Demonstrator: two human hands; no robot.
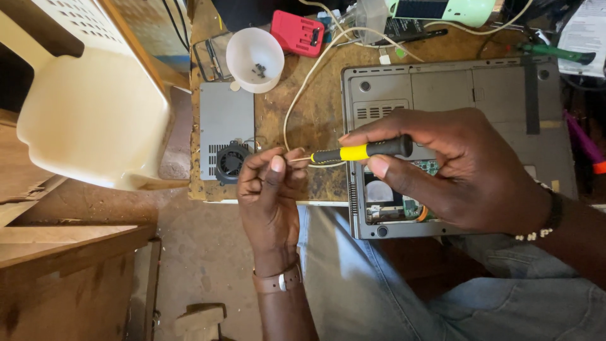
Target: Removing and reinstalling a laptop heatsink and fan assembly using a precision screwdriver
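— Screwdriver first: where does it lie?

— Over the front edge of the workbench, level, with its long axis running left to right. The black and yellow handle is on the right, and the thin metal tip points left.

— Who has it?

— The right hand is wrapped round the handle, thumb under and fingers over, closed firmly on it. The left hand sits just at the tip, fingers curled in and pinched together there. Something small may be held between them, but I cannot tell; it is hidden by the fingertips.

— So the tip meets the left hand?

— Yes, touching or very nearly. The left hand is the nearer one to the tip, and the right hand is back along the handle.

— And what is around them?

— An upturned grey laptop lies under the right hand with a cover off and a green board showing. Beside the left hand, toward the bench's left edge, is a grey panel with a round fan. Further back stands a white cup with small dark screws in it, and a white cable loops between.
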